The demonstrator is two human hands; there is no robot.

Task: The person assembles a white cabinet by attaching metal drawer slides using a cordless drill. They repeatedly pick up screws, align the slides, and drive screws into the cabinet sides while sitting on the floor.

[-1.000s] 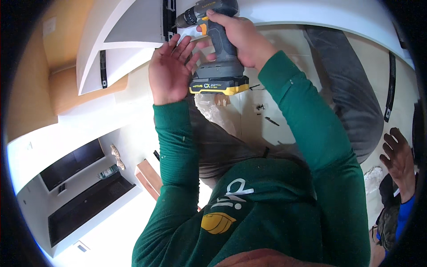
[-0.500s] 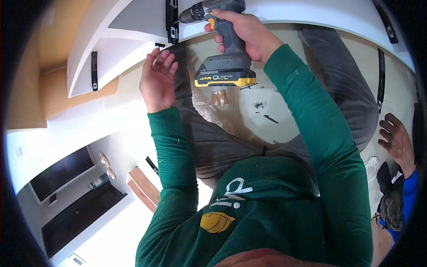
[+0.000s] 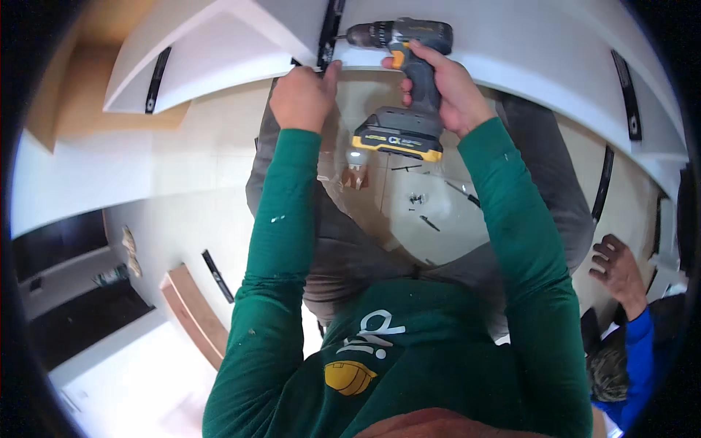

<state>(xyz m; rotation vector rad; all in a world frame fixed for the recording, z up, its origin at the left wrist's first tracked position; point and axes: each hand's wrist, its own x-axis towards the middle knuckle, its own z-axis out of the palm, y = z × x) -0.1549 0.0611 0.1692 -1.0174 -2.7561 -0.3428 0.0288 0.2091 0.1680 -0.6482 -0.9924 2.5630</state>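
My right hand (image 3: 461, 93) is wrapped round the handle of a grey and yellow cordless drill (image 3: 422, 77). The drill lies nearly level, its bit pointing left at a black drawer slide (image 3: 331, 29) on a white cabinet panel (image 3: 281, 25). Whether the tip touches a screw is too small to tell. At the slide's near end, my left hand (image 3: 301, 101) is closed, thumb up against the slide, its curled fingers largely hidden round the panel edge.
Small screws (image 3: 416, 198), a screwdriver (image 3: 464, 193) and a dark thin tool (image 3: 429, 223) lie on the floor between my legs. More slides (image 3: 157, 80) are on the cabinet. A wooden piece (image 3: 193, 314) lies at left. Another person's hand (image 3: 617, 270) is at right.
My left hand has gone from open, fingers spread, to closed at the slide's near end. The drill's bit now points at the slide lower down. The whole view has shifted.
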